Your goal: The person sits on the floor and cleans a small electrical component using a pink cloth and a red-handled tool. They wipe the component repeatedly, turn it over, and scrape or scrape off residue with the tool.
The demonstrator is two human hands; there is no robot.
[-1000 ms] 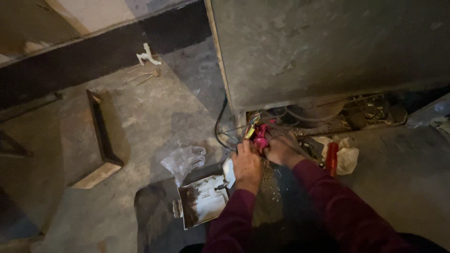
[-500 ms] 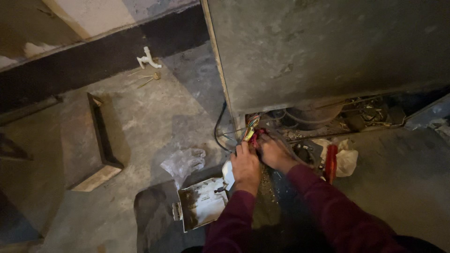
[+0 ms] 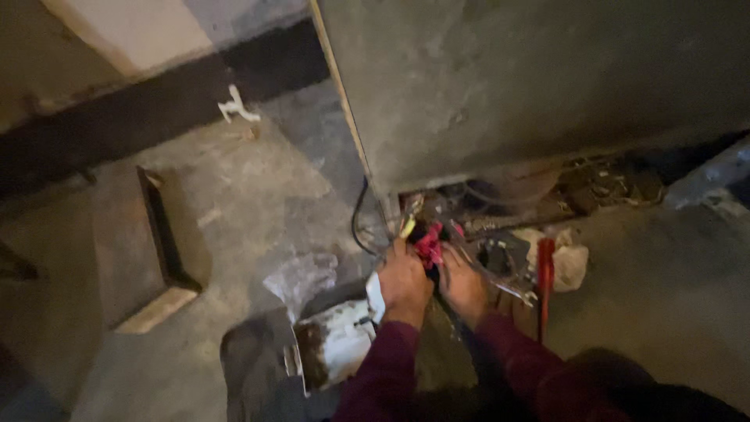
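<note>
At the lower centre of the frame we see a white tray point(image 3: 336, 344) on the floor point(image 3: 234, 203), its contents too dark to tell. Just above it, our left hand point(image 3: 404, 280) and right hand point(image 3: 464, 283) have fingers clamped on a pink tool point(image 3: 429, 241). A red screwdriver point(image 3: 544, 273) lies right; the cabinet point(image 3: 531, 86) fills the upper right.

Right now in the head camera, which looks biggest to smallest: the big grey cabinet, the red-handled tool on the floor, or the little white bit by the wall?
1. Big grey cabinet
2. Red-handled tool
3. Little white bit, though it lies farther from the camera, so that last step is unsure.
</note>
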